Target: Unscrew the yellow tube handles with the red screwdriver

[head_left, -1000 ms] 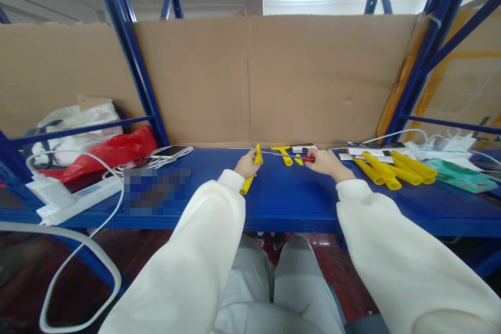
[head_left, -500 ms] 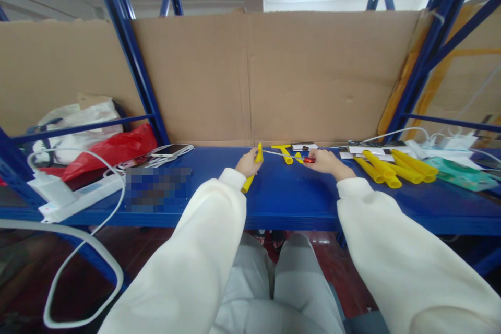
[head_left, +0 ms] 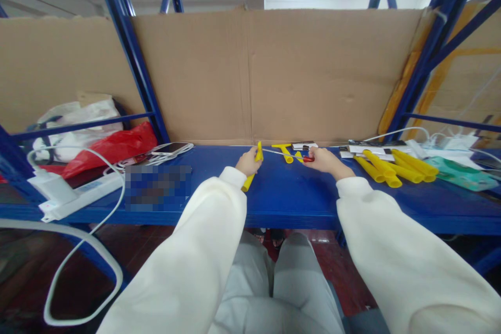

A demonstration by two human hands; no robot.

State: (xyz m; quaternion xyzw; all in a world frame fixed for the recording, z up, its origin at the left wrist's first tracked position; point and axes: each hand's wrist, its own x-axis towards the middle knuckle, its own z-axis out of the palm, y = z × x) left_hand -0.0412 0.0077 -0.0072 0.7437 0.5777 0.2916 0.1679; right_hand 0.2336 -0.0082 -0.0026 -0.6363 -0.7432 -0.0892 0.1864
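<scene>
My left hand (head_left: 246, 162) is closed around a yellow T-shaped plastic piece (head_left: 248, 183), its round handle end pointing toward me and its crosspiece on the far side. In my right hand (head_left: 324, 160) is a screwdriver (head_left: 280, 153) with a red handle. Its long metal shaft lies almost level, pointing left, and the tip reaches the crosspiece of the yellow piece; whether it sits in a screw cannot be made out. Another yellow T-shaped piece (head_left: 287, 154) lies on the table behind the shaft. A smaller yellow part (head_left: 298, 156) shows close to the red handle.
Several yellow tubes (head_left: 407, 171) lie to the right, near a green packet (head_left: 462, 173). Black-and-white items (head_left: 376, 149) sit behind them. To the left are a phone (head_left: 170, 149), a power strip (head_left: 82, 197) and white cables. Cardboard (head_left: 305, 78) walls off the blue table's (head_left: 293, 203) back edge.
My right hand and the screwdriver have shifted very slightly left. My left hand holds the yellow piece in nearly the same place.
</scene>
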